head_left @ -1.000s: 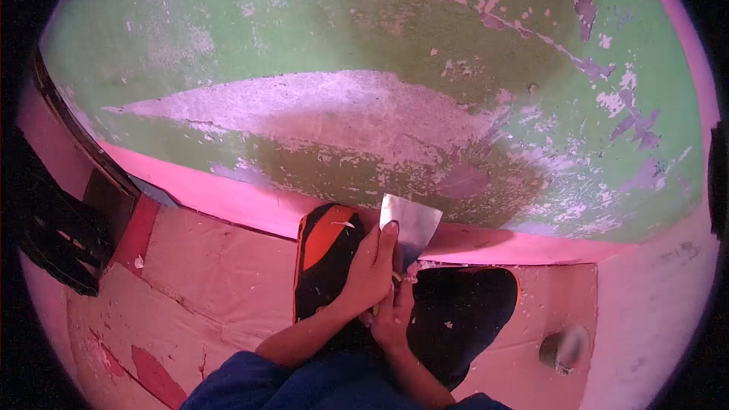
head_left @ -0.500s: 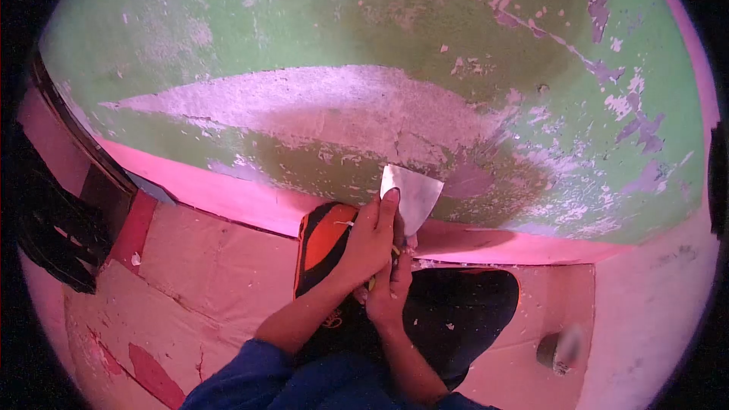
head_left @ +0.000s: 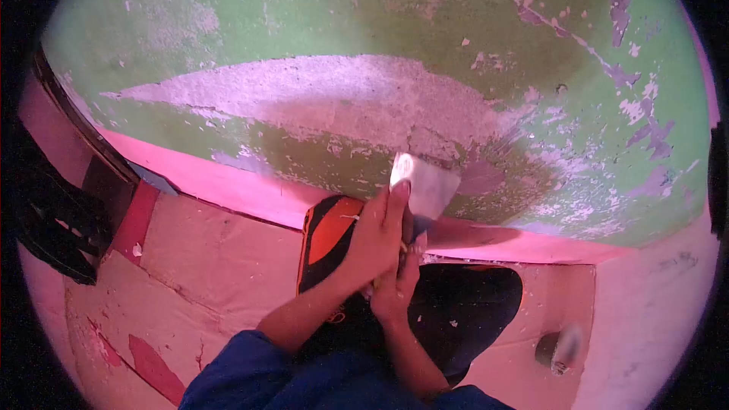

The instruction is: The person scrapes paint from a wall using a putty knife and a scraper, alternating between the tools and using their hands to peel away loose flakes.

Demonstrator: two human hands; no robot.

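Note:
A wide metal scraper (head_left: 427, 185) is pressed blade-first against the lower part of a green wall (head_left: 319, 23) with peeling paint. My left hand (head_left: 377, 239) lies over the top of the tool, its forefinger stretched onto the blade. Just beneath, my right hand (head_left: 396, 288) is wrapped around the handle, which is mostly hidden. A large bare plaster patch (head_left: 342, 102) spreads above and left of the blade. Both forearms come up from blue sleeves at the bottom.
A pink skirting band (head_left: 228, 193) runs along the wall's foot. Cardboard sheets (head_left: 205, 266) cover the floor, dotted with paint flakes. An orange-and-black object (head_left: 328, 231) lies under my arms beside a dark patch (head_left: 471, 311). A small roll (head_left: 558, 349) sits at lower right.
Both hands have pushed the scraper upward along the wall, from the pink band's edge to the green paint just below the bare patch.

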